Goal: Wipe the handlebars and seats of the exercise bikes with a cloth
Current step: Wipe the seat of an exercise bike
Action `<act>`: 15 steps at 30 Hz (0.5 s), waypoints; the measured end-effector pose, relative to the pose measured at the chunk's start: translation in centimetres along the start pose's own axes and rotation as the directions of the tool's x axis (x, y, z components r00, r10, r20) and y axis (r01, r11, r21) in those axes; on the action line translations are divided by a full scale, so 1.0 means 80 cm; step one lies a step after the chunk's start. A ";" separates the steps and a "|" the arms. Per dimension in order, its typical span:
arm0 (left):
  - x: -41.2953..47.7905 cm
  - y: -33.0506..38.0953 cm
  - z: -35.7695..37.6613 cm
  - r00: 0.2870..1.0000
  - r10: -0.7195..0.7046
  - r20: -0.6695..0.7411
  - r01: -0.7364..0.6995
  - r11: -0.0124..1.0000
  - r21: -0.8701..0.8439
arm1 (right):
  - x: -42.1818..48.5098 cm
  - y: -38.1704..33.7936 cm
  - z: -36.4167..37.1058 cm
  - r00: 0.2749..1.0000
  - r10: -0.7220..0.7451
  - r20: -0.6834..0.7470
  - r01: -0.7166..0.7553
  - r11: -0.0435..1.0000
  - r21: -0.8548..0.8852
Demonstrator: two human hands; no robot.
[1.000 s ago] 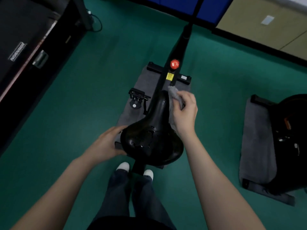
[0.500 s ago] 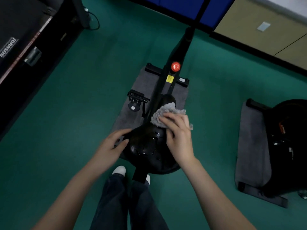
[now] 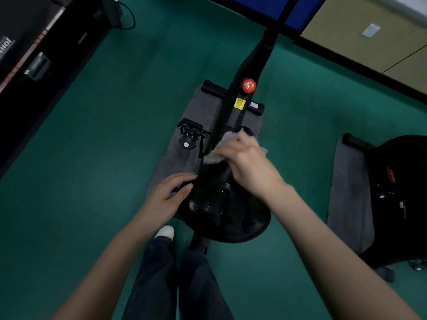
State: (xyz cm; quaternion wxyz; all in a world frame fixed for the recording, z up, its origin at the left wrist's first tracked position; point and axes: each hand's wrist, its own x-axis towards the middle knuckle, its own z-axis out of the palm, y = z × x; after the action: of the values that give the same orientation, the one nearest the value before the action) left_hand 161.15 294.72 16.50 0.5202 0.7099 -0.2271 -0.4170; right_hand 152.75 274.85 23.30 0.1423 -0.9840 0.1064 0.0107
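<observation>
The seat (image 3: 231, 220) is steadied at its 9 o'clock edge by the left hand (image 3: 166, 199), fingers loose, nothing gripped. At 12 o'clock the cloth (image 3: 213, 155), clutched in the right hand (image 3: 249, 167), has been swept from the nose's flank onto its top. The wet rear is judged still undone.

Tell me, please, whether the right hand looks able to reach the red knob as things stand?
Probably yes. The right hand, holding the cloth at the nose of the seat, is in line with the knob on the frame ahead, and nothing shows between them. The cloth fills its grip, though.
</observation>
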 end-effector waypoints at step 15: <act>-0.003 -0.002 0.004 1.000 0.008 -0.017 -0.009 1.000 -0.030 | 0.029 0.038 0.004 0.854 0.421 -0.305 -0.327 0.891 0.316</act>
State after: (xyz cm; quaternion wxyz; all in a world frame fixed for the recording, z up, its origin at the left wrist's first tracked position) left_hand 160.72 294.81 16.40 0.5345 0.7044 -0.2195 -0.4122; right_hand 154.36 271.58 22.05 0.2395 -0.9021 0.3222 -0.1584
